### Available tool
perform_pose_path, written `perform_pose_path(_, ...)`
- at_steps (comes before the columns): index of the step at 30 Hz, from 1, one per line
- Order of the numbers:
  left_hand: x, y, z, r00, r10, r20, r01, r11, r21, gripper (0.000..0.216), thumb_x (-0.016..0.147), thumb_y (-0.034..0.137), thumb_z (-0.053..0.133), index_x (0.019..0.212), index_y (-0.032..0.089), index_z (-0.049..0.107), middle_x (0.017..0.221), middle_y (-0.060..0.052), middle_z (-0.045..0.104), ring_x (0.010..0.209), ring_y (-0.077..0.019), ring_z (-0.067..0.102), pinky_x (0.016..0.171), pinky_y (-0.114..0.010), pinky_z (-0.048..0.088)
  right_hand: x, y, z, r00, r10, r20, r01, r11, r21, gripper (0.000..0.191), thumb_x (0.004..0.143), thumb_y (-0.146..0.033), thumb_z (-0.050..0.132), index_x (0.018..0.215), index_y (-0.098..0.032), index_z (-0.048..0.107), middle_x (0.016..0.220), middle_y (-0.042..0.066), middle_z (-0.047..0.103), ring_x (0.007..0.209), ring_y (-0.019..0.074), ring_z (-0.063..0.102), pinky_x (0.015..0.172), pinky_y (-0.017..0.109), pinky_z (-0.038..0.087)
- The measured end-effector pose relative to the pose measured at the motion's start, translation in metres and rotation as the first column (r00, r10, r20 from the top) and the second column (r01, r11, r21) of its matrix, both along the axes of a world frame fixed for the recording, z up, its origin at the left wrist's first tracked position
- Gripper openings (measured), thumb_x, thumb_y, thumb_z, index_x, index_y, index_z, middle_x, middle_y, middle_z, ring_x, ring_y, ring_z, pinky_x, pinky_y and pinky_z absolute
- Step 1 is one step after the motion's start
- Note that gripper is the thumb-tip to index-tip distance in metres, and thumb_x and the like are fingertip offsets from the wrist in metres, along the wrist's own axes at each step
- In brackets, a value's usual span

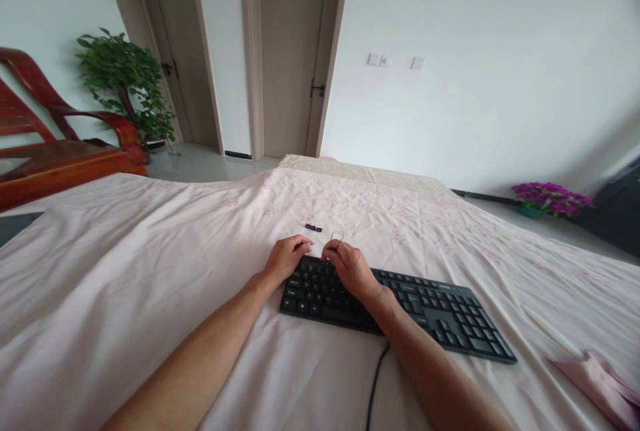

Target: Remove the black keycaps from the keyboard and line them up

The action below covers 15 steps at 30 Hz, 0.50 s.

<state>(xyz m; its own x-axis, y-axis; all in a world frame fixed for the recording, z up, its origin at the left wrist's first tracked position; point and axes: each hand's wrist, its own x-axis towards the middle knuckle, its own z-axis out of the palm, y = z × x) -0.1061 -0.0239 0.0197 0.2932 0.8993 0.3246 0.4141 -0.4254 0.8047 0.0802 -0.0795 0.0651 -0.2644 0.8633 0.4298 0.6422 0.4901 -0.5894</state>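
A black keyboard (443, 314) lies at a slant on the pale, flower-printed sheet, its cable running off the near side. At its upper left corner rests my left hand (287, 256), fingers loosely bent and apart, holding nothing I can see. My right hand (350, 267) is over the top row of keys, its fingers pinched on a wire keycap puller (338, 235); the thin wire loop points away from me and the grip is mostly hidden. Just beyond the keyboard, several small black keycaps (313, 227) sit together in a short row.
A pink cloth (597, 377) and a thin white stick (550, 329) lie at the right. A dark flat object (17, 225) shows at the left edge. Past the sheet stand a wooden chair (65, 131), a leafy plant (125, 77) and purple flowers (553, 197).
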Motion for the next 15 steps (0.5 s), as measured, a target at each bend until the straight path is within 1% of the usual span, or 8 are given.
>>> perform_pose_path(3, 0.001, -0.002, 0.003, 1.0, 0.006, -0.02, -0.005, 0.999, 0.041, 0.025, 0.085, 0.031, 0.048, 0.095, 0.023, 0.069, 0.094, 0.0, 0.071, 0.088, -0.016, 0.064, 0.082, -0.025, 0.046, 0.001, -0.002, -0.002, 1.0, 0.013, -0.026, -0.012, 1.0, 0.008, 0.02, 0.09, -0.024, 0.043, 0.082, -0.021, 0.061, 0.081, 0.0, 0.064, 0.078, 0.0138, 0.058, 0.077, 0.024, 0.042)
perform_pose_path(5, 0.002, -0.005, 0.007, 0.998, -0.008, -0.059, 0.013, 0.997, 0.074, 0.024, 0.085, 0.029, 0.048, 0.094, 0.023, 0.069, 0.096, 0.0, 0.071, 0.09, -0.0164, 0.064, 0.085, -0.025, 0.046, 0.002, -0.004, -0.004, 0.999, 0.018, -0.041, -0.018, 1.0, 0.003, 0.019, 0.091, -0.024, 0.043, 0.083, -0.021, 0.06, 0.082, 0.0, 0.064, 0.079, 0.014, 0.059, 0.078, 0.025, 0.043)
perform_pose_path(8, 0.005, -0.01, 0.017, 0.988, -0.094, -0.124, 0.109, 0.987, 0.122, 0.022, 0.085, 0.028, 0.05, 0.094, 0.024, 0.07, 0.098, -0.001, 0.07, 0.095, -0.0173, 0.062, 0.089, -0.027, 0.044, 0.003, -0.004, -0.008, 0.998, 0.042, -0.055, -0.041, 0.999, 0.025, 0.017, 0.091, -0.025, 0.044, 0.084, -0.021, 0.06, 0.083, 0.001, 0.064, 0.081, 0.0148, 0.059, 0.08, 0.026, 0.043)
perform_pose_path(11, 0.009, -0.015, 0.023, 0.969, -0.203, -0.14, 0.224, 0.962, 0.156, 0.022, 0.083, 0.027, 0.054, 0.099, 0.023, 0.069, 0.102, -0.002, 0.069, 0.1, -0.0183, 0.06, 0.092, -0.028, 0.042, 0.004, -0.004, -0.011, 0.996, 0.036, -0.082, -0.032, 0.998, 0.047, 0.015, 0.091, -0.026, 0.045, 0.086, -0.02, 0.059, 0.083, 0.001, 0.064, 0.081, 0.015, 0.059, 0.08, 0.027, 0.044)
perform_pose_path(13, 0.013, -0.017, 0.022, 0.957, -0.252, -0.146, 0.273, 0.952, 0.142, 0.023, 0.081, 0.025, 0.056, 0.1, 0.023, 0.068, 0.104, -0.003, 0.068, 0.1, -0.0189, 0.059, 0.091, -0.028, 0.043, 0.004, -0.004, -0.012, 0.995, 0.027, -0.094, -0.021, 0.998, 0.054, 0.015, 0.091, -0.026, 0.045, 0.086, -0.02, 0.059, 0.083, 0.002, 0.063, 0.081, 0.0149, 0.059, 0.08, 0.027, 0.044)
perform_pose_path(15, 0.016, -0.017, 0.02, 0.949, -0.269, -0.166, 0.288, 0.952, 0.102, 0.022, 0.078, 0.025, 0.059, 0.097, 0.023, 0.069, 0.101, -0.002, 0.069, 0.097, -0.0195, 0.06, 0.087, -0.027, 0.044, 0.004, -0.004, -0.013, 0.995, 0.029, -0.093, -0.023, 0.998, 0.064, 0.015, 0.091, -0.025, 0.045, 0.087, -0.02, 0.058, 0.083, 0.001, 0.063, 0.081, 0.0147, 0.059, 0.08, 0.026, 0.045)
